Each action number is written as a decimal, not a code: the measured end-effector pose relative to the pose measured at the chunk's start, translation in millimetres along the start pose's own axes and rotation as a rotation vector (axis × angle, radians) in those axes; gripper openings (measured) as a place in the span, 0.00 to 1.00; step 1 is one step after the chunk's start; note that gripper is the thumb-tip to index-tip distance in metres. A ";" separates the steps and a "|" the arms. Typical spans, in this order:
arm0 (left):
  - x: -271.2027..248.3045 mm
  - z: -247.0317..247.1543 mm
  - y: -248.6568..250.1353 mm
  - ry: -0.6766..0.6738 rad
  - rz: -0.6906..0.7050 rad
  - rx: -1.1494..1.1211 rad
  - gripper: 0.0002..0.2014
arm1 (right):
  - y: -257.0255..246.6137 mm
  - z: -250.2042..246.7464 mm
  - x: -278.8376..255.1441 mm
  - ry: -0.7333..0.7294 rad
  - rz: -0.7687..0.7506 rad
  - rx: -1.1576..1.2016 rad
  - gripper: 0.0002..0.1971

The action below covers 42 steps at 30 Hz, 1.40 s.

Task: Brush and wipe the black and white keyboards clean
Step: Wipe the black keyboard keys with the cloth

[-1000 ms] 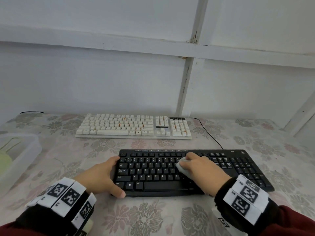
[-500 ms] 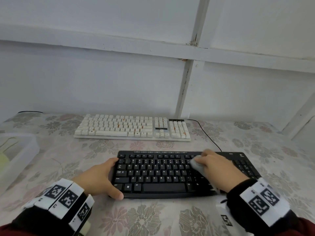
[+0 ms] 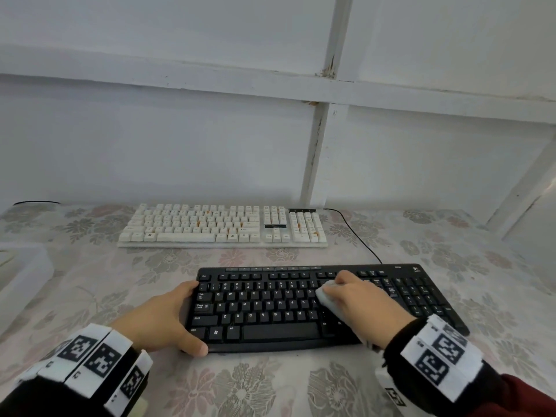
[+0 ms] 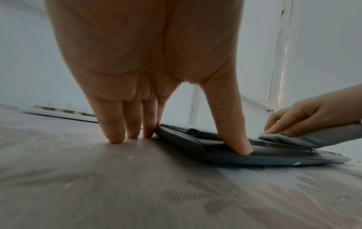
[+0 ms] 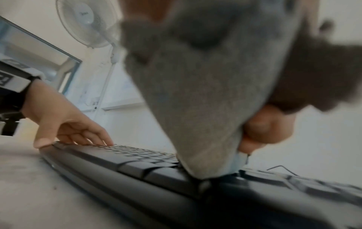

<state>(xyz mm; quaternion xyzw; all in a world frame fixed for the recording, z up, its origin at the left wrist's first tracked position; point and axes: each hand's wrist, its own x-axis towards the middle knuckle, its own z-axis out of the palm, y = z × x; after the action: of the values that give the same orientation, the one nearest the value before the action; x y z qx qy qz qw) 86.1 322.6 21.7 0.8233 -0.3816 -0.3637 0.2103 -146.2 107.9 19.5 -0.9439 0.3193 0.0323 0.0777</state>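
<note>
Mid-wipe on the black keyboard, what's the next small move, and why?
Probably sweep the cloth rightward: the right hand presses it mid-board on the black keyboard, the numpad side lies uncovered, and the left hand braces the left end.

Matt plastic black keyboard (image 3: 270, 308), soft cloth (image 3: 326, 297)

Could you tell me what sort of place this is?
Probably a plain room at home: a table under a floral cloth, a white panelled wall behind it, and a standing fan nearby.
</note>
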 end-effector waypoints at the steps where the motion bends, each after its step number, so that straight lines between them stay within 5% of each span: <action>1: 0.0 0.4 0.2 0.000 0.001 0.000 0.55 | 6.1 -2.1 -1.2 -0.006 0.025 0.039 0.03; 10: 3.5 1.0 -4.3 -0.002 -0.002 -0.019 0.55 | 43.5 -32.6 -10.4 0.025 0.113 -0.020 0.18; 17: 5.1 1.7 -6.5 -0.001 -0.003 -0.004 0.58 | 45.8 -17.1 -17.4 0.007 0.156 0.036 0.12; 23: 5.8 0.8 -8.6 -0.029 0.013 -0.026 0.66 | 47.0 -21.5 -11.8 0.039 0.225 -0.033 0.17; 32: 4.7 0.7 -6.7 -0.029 0.021 -0.016 0.69 | 73.6 -42.4 -8.4 -0.128 0.349 -0.086 0.19; 37: 8.2 1.6 -10.5 -0.025 0.005 -0.022 0.64 | 60.1 -52.4 -6.0 -0.017 0.233 0.046 0.13; 42: 9.5 2.0 -11.8 -0.018 0.024 -0.035 0.68 | 56.1 -34.1 2.6 -0.151 0.166 -0.043 0.07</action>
<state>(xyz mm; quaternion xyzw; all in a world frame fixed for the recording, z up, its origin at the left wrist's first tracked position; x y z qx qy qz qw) 94.5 322.3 8.9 0.8117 -0.3868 -0.3751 0.2257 -177.8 56.6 45.7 -0.9105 0.3889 0.1167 0.0782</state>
